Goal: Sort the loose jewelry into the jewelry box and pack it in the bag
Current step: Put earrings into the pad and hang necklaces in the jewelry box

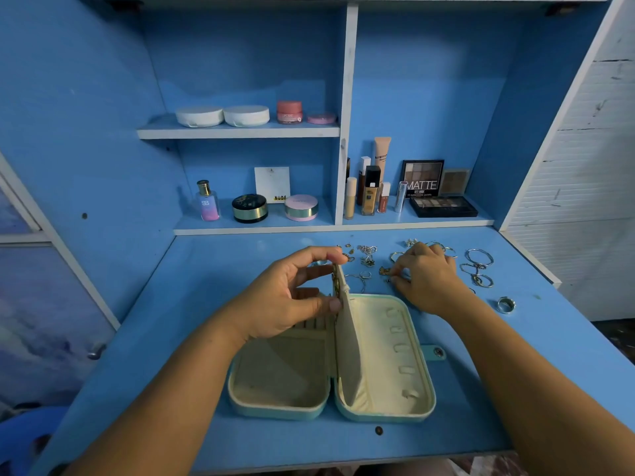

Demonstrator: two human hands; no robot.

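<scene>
Head view, lower centre: an open teal jewelry box with cream lining [381, 369] is laid flat on the blue desk top [206, 269]. Its cream middle flap [348, 324], hung with gold pieces, is gripped upright by the left hand [295, 297]. Just beyond, at centre right, a small gold piece [385, 271] is pinched by the right hand [426, 280] among scattered loose silver and gold jewelry [367, 250]. Cosmetic jars and bottles [249, 208] are ranged on upper-centre shelves.

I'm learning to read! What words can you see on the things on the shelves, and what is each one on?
"MATTE": on the eyeshadow palette box; the smaller print under it is too blurred to read.
"NUDE": on the white card.
"SB": on the perfume bottle.
The labels on the pink jar and the beige tube are too blurred to read.
</scene>
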